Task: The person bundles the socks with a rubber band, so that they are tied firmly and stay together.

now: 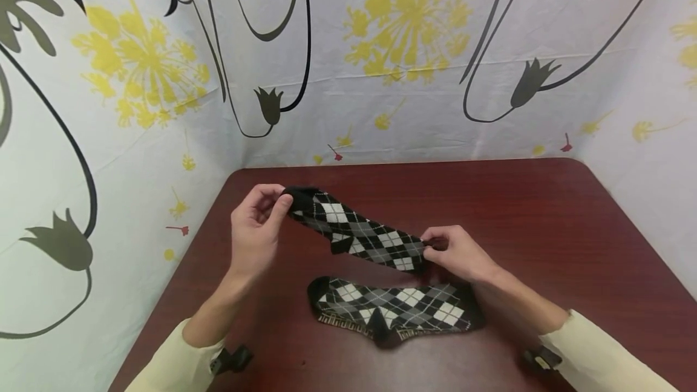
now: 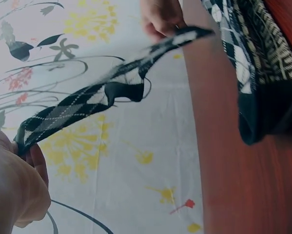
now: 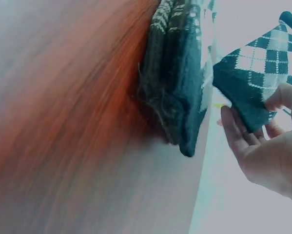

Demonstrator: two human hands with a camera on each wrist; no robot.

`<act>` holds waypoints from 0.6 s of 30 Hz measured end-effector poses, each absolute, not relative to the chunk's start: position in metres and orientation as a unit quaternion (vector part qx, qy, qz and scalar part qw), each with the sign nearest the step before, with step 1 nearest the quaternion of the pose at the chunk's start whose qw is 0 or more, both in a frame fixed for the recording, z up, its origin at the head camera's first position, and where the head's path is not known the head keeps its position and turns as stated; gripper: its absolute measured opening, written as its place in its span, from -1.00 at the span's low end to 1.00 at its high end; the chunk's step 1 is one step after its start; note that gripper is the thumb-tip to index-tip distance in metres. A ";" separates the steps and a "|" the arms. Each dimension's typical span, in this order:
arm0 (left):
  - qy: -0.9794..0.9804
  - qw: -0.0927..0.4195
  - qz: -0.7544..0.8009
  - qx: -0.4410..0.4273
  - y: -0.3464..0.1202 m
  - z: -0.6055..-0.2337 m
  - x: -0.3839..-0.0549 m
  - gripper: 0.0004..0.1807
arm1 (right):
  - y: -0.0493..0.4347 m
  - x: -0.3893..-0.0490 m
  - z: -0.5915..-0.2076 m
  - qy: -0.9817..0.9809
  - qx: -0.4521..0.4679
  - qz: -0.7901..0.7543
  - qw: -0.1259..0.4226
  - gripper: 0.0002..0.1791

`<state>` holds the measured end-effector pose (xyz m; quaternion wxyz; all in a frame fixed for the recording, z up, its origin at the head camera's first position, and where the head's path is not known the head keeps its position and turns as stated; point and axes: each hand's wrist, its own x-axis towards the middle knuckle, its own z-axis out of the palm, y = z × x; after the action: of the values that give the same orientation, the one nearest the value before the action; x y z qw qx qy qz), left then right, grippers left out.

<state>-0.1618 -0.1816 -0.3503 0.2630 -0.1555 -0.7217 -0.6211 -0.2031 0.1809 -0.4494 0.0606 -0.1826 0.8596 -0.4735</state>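
Note:
A black, grey and white argyle sock (image 1: 370, 231) is held stretched between both hands, slanting down from left to right above the table. My left hand (image 1: 256, 228) pinches its black toe end between thumb and fingers. At the other end, my right hand (image 1: 460, 253) pinches the cuff; the right wrist view shows the thumb and fingers on the dark cuff edge (image 3: 255, 114). Nearer the body, a second argyle sock (image 1: 397, 307) lies flat on the table, toe to the left, black heel facing the front. Patterned inner knit shows along its lower edge.
The dark red wooden table (image 1: 517, 210) has rounded back corners. White cloth (image 1: 348, 114) printed with yellow and grey flowers hangs behind and at both sides. Black wrist straps (image 1: 231, 360) sit at the cream sleeves (image 1: 182, 359).

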 end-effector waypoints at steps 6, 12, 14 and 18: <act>-0.737 0.255 -0.609 -0.142 -0.189 -0.361 -0.163 -0.78 | 0.196 -0.195 -0.440 0.862 -0.157 -0.478 0.062 -0.83; -0.738 0.224 -0.624 -0.123 -0.194 -0.372 -0.163 -0.82 | 0.211 -0.182 -0.432 0.843 -0.134 -0.515 0.077 -0.84; -0.737 0.209 -0.632 -0.117 -0.194 -0.376 -0.162 -0.83 | 0.216 -0.178 -0.430 0.827 -0.130 -0.540 0.083 -0.85; -0.732 0.183 -0.647 -0.111 -0.192 -0.385 -0.160 -0.84 | 0.225 -0.170 -0.429 0.812 -0.122 -0.565 0.079 -0.85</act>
<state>-0.1596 -0.1921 -0.3855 0.1830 -0.1114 -0.7319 -0.6469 -0.1703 0.2249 -0.4289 0.0786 -0.1220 0.8122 -0.5651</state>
